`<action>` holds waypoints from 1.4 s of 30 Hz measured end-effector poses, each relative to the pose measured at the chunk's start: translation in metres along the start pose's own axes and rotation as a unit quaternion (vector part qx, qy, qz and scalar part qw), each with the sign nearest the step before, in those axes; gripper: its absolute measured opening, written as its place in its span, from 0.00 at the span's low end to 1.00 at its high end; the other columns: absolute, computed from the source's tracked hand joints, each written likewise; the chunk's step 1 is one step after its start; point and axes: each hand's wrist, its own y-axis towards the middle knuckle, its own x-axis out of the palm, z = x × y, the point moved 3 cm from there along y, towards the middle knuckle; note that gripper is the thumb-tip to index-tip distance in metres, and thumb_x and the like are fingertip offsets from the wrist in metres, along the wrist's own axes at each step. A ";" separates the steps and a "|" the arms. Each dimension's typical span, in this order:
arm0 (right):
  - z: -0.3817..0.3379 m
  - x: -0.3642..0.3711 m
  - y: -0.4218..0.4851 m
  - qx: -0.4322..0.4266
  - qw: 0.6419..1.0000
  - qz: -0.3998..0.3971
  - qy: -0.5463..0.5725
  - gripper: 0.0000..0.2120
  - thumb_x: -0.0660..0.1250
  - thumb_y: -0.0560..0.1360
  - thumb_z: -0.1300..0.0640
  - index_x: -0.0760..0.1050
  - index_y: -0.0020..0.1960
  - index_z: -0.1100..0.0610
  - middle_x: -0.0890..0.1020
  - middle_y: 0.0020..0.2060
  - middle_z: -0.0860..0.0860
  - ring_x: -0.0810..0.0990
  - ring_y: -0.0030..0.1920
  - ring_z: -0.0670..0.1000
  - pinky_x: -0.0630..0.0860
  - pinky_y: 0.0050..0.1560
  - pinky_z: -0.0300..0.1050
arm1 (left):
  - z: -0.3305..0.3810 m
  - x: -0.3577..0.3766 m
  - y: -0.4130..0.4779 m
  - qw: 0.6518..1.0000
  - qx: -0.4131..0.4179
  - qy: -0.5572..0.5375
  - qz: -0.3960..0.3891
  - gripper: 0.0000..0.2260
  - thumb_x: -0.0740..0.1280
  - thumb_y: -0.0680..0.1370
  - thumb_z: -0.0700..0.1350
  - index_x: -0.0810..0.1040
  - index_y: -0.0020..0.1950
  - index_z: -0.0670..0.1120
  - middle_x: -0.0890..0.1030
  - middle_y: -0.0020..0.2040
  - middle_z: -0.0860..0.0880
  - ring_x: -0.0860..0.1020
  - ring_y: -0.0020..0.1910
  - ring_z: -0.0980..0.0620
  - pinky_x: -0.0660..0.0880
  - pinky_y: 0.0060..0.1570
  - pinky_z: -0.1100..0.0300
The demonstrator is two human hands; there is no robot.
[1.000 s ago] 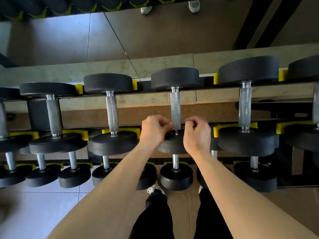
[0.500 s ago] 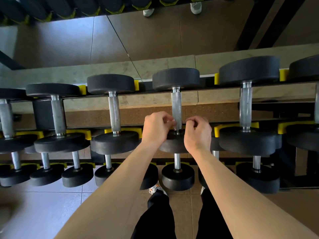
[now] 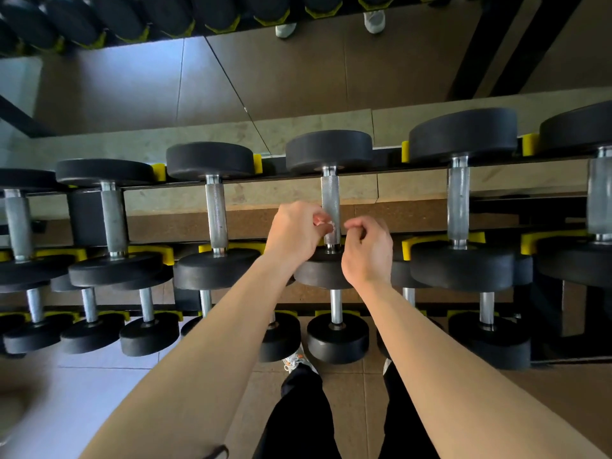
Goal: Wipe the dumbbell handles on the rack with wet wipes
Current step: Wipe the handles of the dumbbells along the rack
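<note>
Dumbbell handle (image 3: 330,200) I'm watching is the middle one on the rack's (image 3: 387,157) top row. It's a knurled steel bar running away from me, w/ a black head at each end, resting in the rack.

L hand (image 3: 294,230) is at the handle's near end, left side. Its fingers are curled and thumb and forefinger pinch a small white bit (image 3: 332,224) against the bar. Too small for me to tell what it is.

R hand (image 3: 367,250) is just beside the handle on the right, not clearly touching it. Its fingers are curled in w/ the thumb close to the forefinger, and I see nothing held in it.

Vs 1 s ago, not much differs. Both hands are still at the same low end of the handle w/ the same curl. R fingertips now sit a touch clear of the bar, so there's a slim gap btwn the hands. Dumbbell hasn't shifted in the rack, and neither have its neighbours.
</note>
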 end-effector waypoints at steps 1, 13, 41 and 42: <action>-0.002 -0.002 -0.001 -0.023 1.000 -0.001 -0.013 0.09 0.60 0.81 0.58 0.78 0.54 0.53 0.77 0.53 0.49 0.77 0.48 0.44 0.75 0.50 0.37 | 0.002 -0.003 -0.001 1.000 -0.009 -0.016 0.004 0.08 0.74 0.77 0.47 0.85 0.56 0.48 0.85 0.51 0.52 0.81 0.48 0.57 0.77 0.50 0.62; -0.009 -0.024 0.019 -0.028 0.986 -0.122 0.107 0.09 0.74 0.75 0.56 0.82 0.55 0.52 0.85 0.46 0.42 0.83 0.48 0.40 0.82 0.54 0.43 | 0.011 0.009 -0.028 0.932 -0.119 -0.341 0.043 0.05 0.72 0.79 0.43 0.85 0.53 0.51 0.86 0.45 0.53 0.85 0.44 0.56 0.82 0.48 0.61; -0.003 -0.005 0.041 -0.241 0.952 -0.146 -0.117 0.04 0.72 0.77 0.54 0.82 0.48 0.54 0.81 0.40 0.45 0.78 0.40 0.41 0.73 0.40 0.30 | -0.007 0.029 -0.019 0.904 -0.235 -0.272 0.231 0.06 0.64 0.81 0.43 0.79 0.50 0.52 0.79 0.42 0.58 0.78 0.41 0.62 0.70 0.39 0.72; -0.003 -0.005 0.042 -0.242 0.953 -0.141 -0.113 0.04 0.72 0.76 0.54 0.81 0.48 0.54 0.81 0.40 0.45 0.78 0.40 0.41 0.73 0.41 0.31 | -0.007 0.030 -0.019 0.903 -0.236 -0.273 0.233 0.06 0.64 0.81 0.43 0.79 0.50 0.52 0.79 0.42 0.58 0.78 0.41 0.62 0.70 0.39 0.72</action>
